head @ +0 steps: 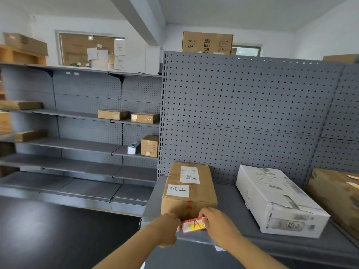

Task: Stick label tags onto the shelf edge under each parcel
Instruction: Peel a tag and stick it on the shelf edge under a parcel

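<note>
A brown cardboard parcel [189, 189] with a white handwritten sticker stands on the grey shelf [231, 202]. Just below its front face, at the shelf edge [272, 247], a red-bordered label tag [193, 224] with a yellow patch and a red letter A is held flat. My left hand [168, 230] pinches the tag's left end. My right hand [215, 223] grips its right end. A white parcel [279, 200] lies to the right on the same shelf, and a second brown parcel [338, 197] sits at the far right, partly cut off.
A grey pegboard panel [242, 113] backs the shelf. To the left, a second row of grey shelves [77, 144] holds several small cardboard boxes. A large carton [206, 42] rests on top of the pegboard unit. The dark floor [58, 230] lies at lower left.
</note>
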A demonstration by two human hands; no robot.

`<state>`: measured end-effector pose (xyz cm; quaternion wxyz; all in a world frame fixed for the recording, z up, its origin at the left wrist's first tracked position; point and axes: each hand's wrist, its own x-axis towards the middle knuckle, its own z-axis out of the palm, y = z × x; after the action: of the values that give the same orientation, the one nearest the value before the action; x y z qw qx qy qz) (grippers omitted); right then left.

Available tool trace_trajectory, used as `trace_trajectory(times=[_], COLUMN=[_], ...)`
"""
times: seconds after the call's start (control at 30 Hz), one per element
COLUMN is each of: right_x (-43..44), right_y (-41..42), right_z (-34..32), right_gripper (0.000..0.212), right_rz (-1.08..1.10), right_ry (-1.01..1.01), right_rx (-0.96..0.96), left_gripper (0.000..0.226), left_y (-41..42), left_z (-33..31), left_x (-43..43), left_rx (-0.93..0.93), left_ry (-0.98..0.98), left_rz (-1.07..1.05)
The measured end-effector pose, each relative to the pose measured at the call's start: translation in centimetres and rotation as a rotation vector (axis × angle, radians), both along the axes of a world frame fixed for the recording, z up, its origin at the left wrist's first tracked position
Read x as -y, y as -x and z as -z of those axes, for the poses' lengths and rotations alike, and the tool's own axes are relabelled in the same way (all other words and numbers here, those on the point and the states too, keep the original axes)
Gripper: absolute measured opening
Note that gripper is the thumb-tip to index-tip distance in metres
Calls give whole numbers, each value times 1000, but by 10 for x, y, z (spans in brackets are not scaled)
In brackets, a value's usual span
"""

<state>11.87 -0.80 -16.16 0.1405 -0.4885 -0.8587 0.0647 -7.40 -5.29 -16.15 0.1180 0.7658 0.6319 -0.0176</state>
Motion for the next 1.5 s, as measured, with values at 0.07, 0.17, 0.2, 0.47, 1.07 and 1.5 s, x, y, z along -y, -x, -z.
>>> trace_trajectory(times=[0.07, 0.17, 0.2, 0.47, 1.07, 1.5], right_x=[0, -1, -2, -6, 13, 26], right_y=[5, 15, 16, 14, -99, -312], right_z=[4, 10, 10, 18, -47, -81], right_gripper=[19, 28, 30, 29, 29, 26], right_rz=[-34, -70, -58, -74, -57, 166], right_ry=[19, 40, 39, 18, -145, -102], right_rx=[-1, -48, -68, -20, 8, 53], left_gripper=[38, 34, 33, 26, 33, 31], left_y=[4, 10, 13, 25, -107, -304], left_z=[0, -1, -2, -10, -99, -101], left_x=[1, 3, 3, 7, -11, -45], left_rx=[13, 64, 71, 80, -147, -24], left_ry=[14, 15, 2, -42, -213, -196], left_rz=[3, -36, -58, -95, 82, 204])
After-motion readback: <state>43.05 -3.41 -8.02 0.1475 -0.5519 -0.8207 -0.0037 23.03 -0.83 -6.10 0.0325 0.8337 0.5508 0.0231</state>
